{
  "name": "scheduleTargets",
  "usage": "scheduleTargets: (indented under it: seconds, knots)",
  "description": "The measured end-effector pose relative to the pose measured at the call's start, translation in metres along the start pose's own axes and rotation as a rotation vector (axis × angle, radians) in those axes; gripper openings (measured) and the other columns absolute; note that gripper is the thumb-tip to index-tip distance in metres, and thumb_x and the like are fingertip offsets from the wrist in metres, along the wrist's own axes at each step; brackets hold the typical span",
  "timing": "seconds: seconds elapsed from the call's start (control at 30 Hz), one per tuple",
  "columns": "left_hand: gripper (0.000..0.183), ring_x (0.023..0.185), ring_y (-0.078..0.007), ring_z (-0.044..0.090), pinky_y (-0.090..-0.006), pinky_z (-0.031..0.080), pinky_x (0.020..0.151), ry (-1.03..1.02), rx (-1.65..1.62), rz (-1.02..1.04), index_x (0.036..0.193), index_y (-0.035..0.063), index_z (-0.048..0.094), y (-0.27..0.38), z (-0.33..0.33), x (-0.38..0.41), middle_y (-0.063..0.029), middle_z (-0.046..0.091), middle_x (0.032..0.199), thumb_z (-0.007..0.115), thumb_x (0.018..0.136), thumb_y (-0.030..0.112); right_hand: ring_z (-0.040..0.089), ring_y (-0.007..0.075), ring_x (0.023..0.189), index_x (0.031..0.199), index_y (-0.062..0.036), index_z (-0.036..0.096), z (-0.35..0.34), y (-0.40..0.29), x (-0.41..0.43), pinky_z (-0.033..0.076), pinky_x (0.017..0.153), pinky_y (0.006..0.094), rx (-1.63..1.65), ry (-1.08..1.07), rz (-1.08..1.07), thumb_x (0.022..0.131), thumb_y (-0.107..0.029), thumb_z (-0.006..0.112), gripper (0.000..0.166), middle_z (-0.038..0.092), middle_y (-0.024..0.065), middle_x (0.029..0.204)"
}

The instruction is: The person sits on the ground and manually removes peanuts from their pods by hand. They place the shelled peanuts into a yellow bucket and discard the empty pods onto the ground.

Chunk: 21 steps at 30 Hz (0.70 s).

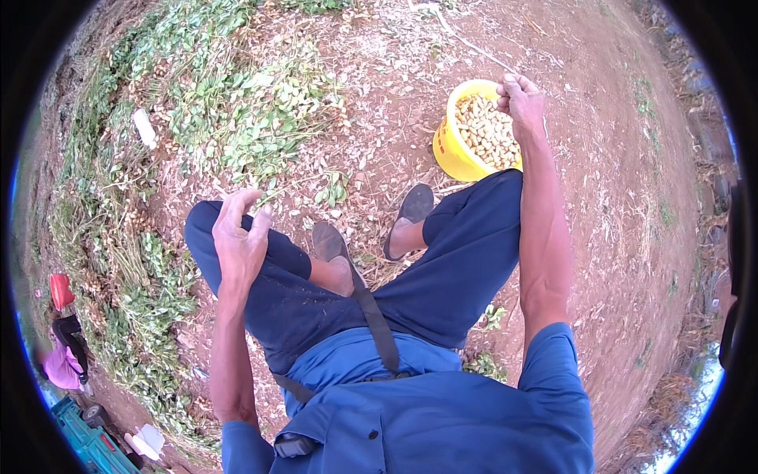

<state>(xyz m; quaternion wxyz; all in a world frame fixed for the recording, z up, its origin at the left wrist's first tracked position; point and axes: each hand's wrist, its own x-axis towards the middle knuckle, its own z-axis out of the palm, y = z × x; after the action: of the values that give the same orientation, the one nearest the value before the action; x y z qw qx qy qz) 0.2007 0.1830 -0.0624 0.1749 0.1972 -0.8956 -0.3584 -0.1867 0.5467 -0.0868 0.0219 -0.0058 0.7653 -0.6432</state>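
My right hand is above the right rim of a yellow plastic bucket, its fingers drawn together. The bucket holds many peanuts in their shells. A pale cord runs up to my right fingertips in the picture; whether they grip it or anything else is unclear. Over my left knee is my left hand, thumb and forefinger apart and curved. A thin green stem and a leafy sprig show just past those fingers. I cannot tell if the hand holds the stem.
Pulled peanut plants lie heaped ahead and along the left, a white bottle among them. My shoes rest on leaf-strewn soil. Far left are a person in pink, a red container and a teal vehicle.
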Motion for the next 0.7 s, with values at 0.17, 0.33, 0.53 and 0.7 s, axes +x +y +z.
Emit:
scheduleTargets:
  seconds: [0.17, 0.33, 0.53, 0.7]
  knots:
    - [0.024, 0.089, -0.0215, 0.071, -0.0334, 0.057, 0.082, -0.544, -0.57, 0.354, 0.109, 0.0022, 0.07, 0.144, 0.04, -0.009, -0.0117, 0.07, 0.106, 0.074, 0.086, 0.003, 0.052, 0.0062, 0.05, 0.094, -0.0018, 0.068, 0.043, -0.015, -0.015, 0.043, 0.046, 0.0227, 0.033, -0.144, -0.078, 0.102, -0.019, 0.063, 0.019, 0.062, 0.0013, 0.07]
    - [0.015, 0.079, -0.0259, 0.067, -0.0386, 0.053, 0.068, -0.75, -1.067, 0.918, 0.09, 0.0029, 0.063, 0.265, 0.043, -0.045, -0.0099, 0.063, 0.096, 0.074, 0.085, 0.011, 0.052, 0.0053, 0.051, 0.096, -0.0025, 0.067, 0.039, -0.021, -0.017, 0.043, 0.047, 0.0209, -0.011, -0.115, -0.105, 0.103, -0.019, 0.061, 0.019, 0.062, 0.0015, 0.07]
    - [0.012, 0.073, -0.0242, 0.062, -0.0375, 0.049, 0.063, -0.691, -1.298, 1.029, 0.086, 0.0036, 0.06, 0.282, 0.059, -0.057, -0.0088, 0.06, 0.089, 0.071, 0.085, 0.005, 0.054, 0.0055, 0.057, 0.096, -0.0027, 0.068, 0.029, -0.009, -0.021, 0.046, 0.053, 0.0228, -0.368, -0.26, -0.088, 0.103, -0.023, 0.06, 0.023, 0.065, 0.0014, 0.073]
    - [0.011, 0.067, -0.0229, 0.058, -0.0366, 0.045, 0.059, -0.541, -1.5, 1.02, 0.084, 0.0041, 0.058, 0.263, 0.085, -0.049, -0.0078, 0.057, 0.082, 0.068, 0.084, 0.001, 0.054, 0.0072, 0.06, 0.091, -0.0017, 0.066, 0.026, -0.018, -0.033, 0.045, 0.057, 0.0251, -0.529, -0.402, -0.158, 0.103, -0.024, 0.058, 0.026, 0.062, 0.0007, 0.072]
